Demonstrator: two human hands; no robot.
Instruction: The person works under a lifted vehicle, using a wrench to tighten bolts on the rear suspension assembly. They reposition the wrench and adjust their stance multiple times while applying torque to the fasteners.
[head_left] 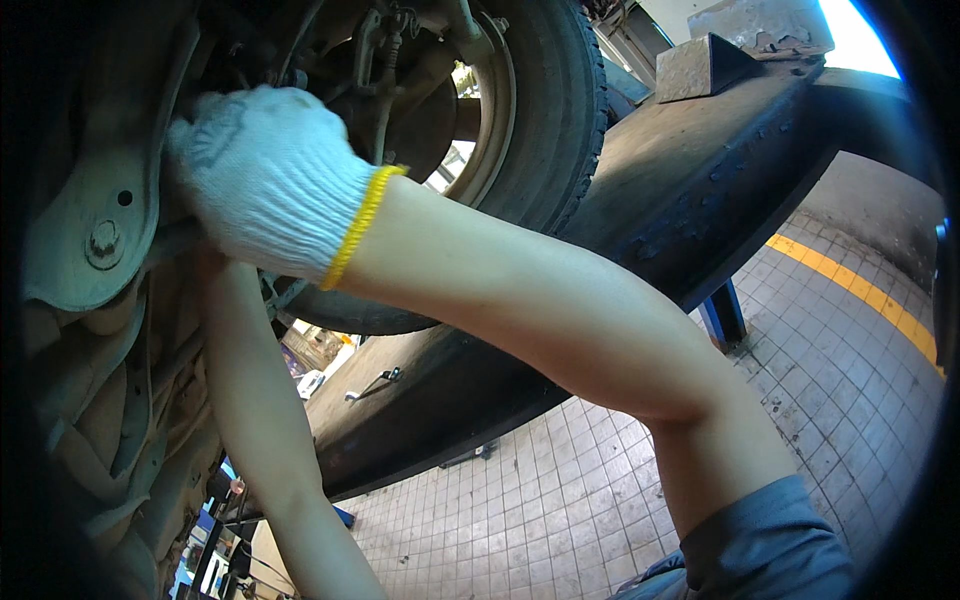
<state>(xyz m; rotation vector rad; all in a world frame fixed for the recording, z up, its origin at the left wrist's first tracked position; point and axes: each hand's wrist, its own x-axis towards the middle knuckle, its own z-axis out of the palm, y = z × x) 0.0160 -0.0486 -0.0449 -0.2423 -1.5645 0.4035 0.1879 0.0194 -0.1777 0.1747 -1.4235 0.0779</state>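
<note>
My right hand point(260, 175), in a white knit glove with a yellow cuff, is raised among the vehicle's underside parts, fingers curled on something I cannot make out. My left hand point(210, 262) is mostly hidden behind it, so its fingers do not show. Left of both hands is a metal suspension arm point(75, 255) with a bolt point(104, 240). Behind them are a wheel's tyre point(550, 130), its rim point(492, 140) and a thin linkage with a spring point(385, 90).
A dark lift ramp point(690, 170) runs diagonally behind my arms, with a wrench-like tool point(372, 385) on it and an angled metal block point(700, 70) at its upper end. A blue post point(728, 310) stands on the tiled floor point(540, 500) beside a yellow line point(850, 285).
</note>
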